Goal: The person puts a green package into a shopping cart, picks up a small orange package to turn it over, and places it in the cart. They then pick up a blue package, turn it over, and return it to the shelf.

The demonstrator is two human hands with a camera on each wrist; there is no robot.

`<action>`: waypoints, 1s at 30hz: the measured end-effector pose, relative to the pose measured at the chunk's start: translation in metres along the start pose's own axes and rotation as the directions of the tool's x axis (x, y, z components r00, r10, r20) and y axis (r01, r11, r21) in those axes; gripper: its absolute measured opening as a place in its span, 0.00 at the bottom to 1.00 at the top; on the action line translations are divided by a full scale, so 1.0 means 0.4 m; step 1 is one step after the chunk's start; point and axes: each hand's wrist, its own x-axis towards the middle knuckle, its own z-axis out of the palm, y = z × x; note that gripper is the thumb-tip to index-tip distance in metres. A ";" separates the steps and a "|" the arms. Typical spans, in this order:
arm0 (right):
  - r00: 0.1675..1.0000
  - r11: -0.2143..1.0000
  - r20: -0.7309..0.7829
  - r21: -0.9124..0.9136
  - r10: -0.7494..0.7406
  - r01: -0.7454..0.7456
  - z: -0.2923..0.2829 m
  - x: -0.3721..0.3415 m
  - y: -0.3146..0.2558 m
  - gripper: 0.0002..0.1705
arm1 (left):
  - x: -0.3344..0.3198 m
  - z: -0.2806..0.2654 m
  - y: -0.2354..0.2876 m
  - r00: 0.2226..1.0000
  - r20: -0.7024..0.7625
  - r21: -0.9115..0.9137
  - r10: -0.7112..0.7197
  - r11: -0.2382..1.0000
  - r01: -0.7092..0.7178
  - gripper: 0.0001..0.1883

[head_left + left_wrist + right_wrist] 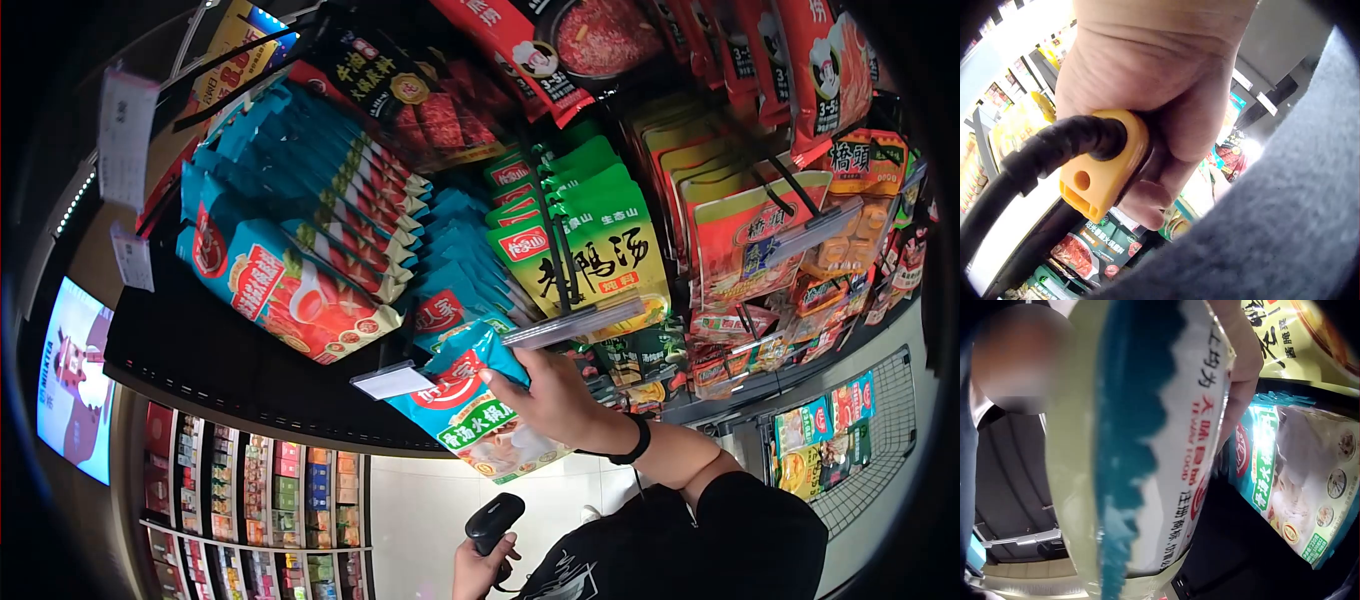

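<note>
In the head view my right hand (pixel 553 398), with a black band at the wrist, pinches a teal and white hot pot seasoning packet (pixel 500 435) at its side, just in front of the shelf. The right wrist view has the packet's printed back (pixel 1172 450) up close, with the fingers (pixel 1244 381) at its edge. Lower down, my left hand (pixel 478 568) grips a black barcode scanner (pixel 495 522). From the left wrist, the scanner's yellow handle end (pixel 1105 165) and its thick black cable (pixel 1041 153) stick out of the curled hand (pixel 1147 81).
Teal packets (pixel 310 290) hang in rows at the left, with green and yellow duck soup packets (pixel 590 240) beside them. Price tag holders (pixel 395 382) jut out from the hooks. A wire cart (pixel 900 420) with several packets stands at the right. A lit screen (pixel 75 380) is at far left.
</note>
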 end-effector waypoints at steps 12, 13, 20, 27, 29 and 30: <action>0.994 0.993 0.093 0.106 -0.063 0.053 0.021 0.029 0.020 0.18 | 0.053 -0.003 -0.062 0.999 0.045 0.139 -0.011 0.990 0.004 0.14; 0.996 0.993 0.059 0.102 -0.062 0.056 0.018 0.034 0.011 0.16 | 0.051 0.003 -0.054 0.999 0.041 0.134 -0.022 0.991 0.017 0.14; 0.997 0.998 0.045 0.018 -0.056 0.055 0.015 0.064 -0.002 0.12 | 0.052 0.021 -0.027 0.998 0.060 0.131 -0.027 0.991 0.019 0.15; 0.997 0.999 0.079 0.031 0.010 -0.012 0.022 0.058 0.011 0.13 | 0.057 0.033 -0.019 0.998 0.058 0.106 -0.033 0.994 0.027 0.15; 0.995 0.999 0.092 0.028 0.039 -0.042 0.021 0.058 0.007 0.12 | 0.056 0.039 -0.010 0.998 0.061 0.102 -0.033 0.994 0.027 0.16; 0.997 1.000 0.073 0.016 0.021 -0.022 0.025 0.060 0.006 0.12 | 0.058 0.036 -0.013 0.997 0.066 0.106 -0.029 0.994 0.022 0.15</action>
